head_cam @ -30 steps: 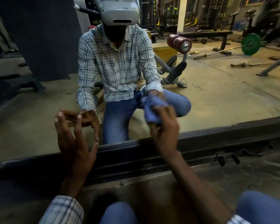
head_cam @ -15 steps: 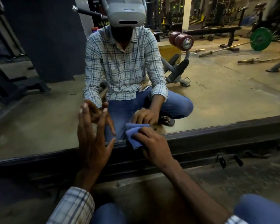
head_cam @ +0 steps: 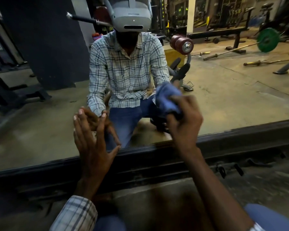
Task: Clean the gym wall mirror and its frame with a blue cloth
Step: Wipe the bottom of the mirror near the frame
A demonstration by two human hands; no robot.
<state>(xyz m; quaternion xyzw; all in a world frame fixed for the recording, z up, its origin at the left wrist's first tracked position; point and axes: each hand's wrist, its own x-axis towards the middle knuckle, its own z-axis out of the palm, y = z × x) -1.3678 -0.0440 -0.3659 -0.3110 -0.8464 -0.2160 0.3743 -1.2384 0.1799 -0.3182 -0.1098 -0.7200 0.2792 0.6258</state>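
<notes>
Left of the middle, the left hand point(head_cam: 93, 147) is spread wide with straight fingers, tips touching the mirror point(head_cam: 40, 130). It could leave finger marks on the glass. Right of the middle, the right hand point(head_cam: 183, 124) squeezes the bunched blue cloth point(head_cam: 168, 99) up at the glass, just above the dark frame point(head_cam: 240, 135). If the grip slips, the cloth could fall on the dusty floor point(head_cam: 157, 197) and get dirty.

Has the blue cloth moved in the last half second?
Yes. The blue cloth has risen and gone rightward, off the mirror's bottom frame.
</notes>
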